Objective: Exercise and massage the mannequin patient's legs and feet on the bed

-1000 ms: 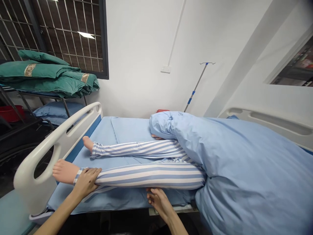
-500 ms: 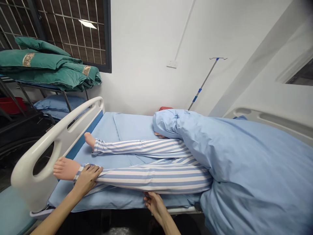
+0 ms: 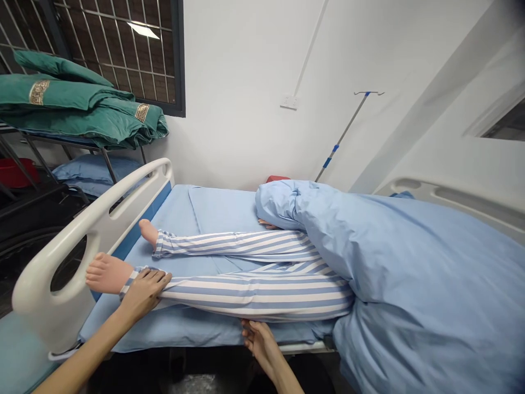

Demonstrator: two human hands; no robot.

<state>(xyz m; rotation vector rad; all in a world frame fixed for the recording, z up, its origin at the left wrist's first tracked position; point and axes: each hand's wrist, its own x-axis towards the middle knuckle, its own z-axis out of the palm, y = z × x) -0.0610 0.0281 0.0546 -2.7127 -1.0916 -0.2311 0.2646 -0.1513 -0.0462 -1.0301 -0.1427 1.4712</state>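
Observation:
A manikin lies on the bed, its legs in blue-and-white striped trousers [image 3: 262, 293]. My left hand [image 3: 144, 290] wraps over the near lower leg, just above the bare near foot [image 3: 107, 273]. My right hand [image 3: 260, 342] is at the near edge of the same leg, about the knee, palm turned up and fingers curled. Its fingertips meet the underside of the trouser leg; whether they pinch cloth is hidden. The far foot [image 3: 148, 232] points up on the blue sheet [image 3: 221, 205]. A bunched blue quilt [image 3: 394, 246] covers the upper body, with a hand's fingers [image 3: 268, 224] showing at its edge.
A white footboard [image 3: 77, 219] rises at the left, with a teal surface [image 3: 24, 350] beside it. Green folded bedding [image 3: 82, 109] lies on a rack behind. An IV pole [image 3: 344, 131] stands by the wall. A wheelchair [image 3: 36, 219] is partly visible at far left.
The view has shifted slightly, so the bed and legs sit a little higher and further left. Both hands keep the same places on the leg.

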